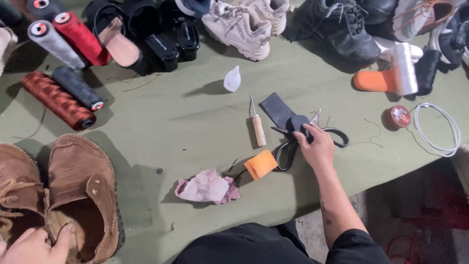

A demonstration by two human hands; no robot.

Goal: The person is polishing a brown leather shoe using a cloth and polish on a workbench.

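Reaching across the green table (195, 122), my right hand (317, 146) lay on the black-handled scissors (305, 134), fingers curled down over the pivot and the small dark patch (299, 122) resting there. Whether those fingers were actually pinching the patch or only pressing on it I could not tell, since my knuckles hid the tips. The scissors ran roughly left to right under my palm, one handle loop (337, 137) poking out to the right of my hand and the other loop (286, 154) curving down to its left, toward the orange block (260, 164). A dark strip of leather (276, 110) lay slanted just beyond my fingers, and the wooden-handled awl (257, 128) stood off to their left, its long axis pointing away from me, metal tip farthest.

My left hand (34, 247) was well apart, at the near left corner, thumb and fingers closed on the rim of the brown suede boot (80, 195) (its twin (17, 181) sat just beside it). So the right hand was plainly the nearer one to the scissors and the awl.

A crumpled pink rag (207, 187) lay near the table's front edge. Spools of thread (58, 100) sat at the far left, with shoes (239, 27) along the back edge.
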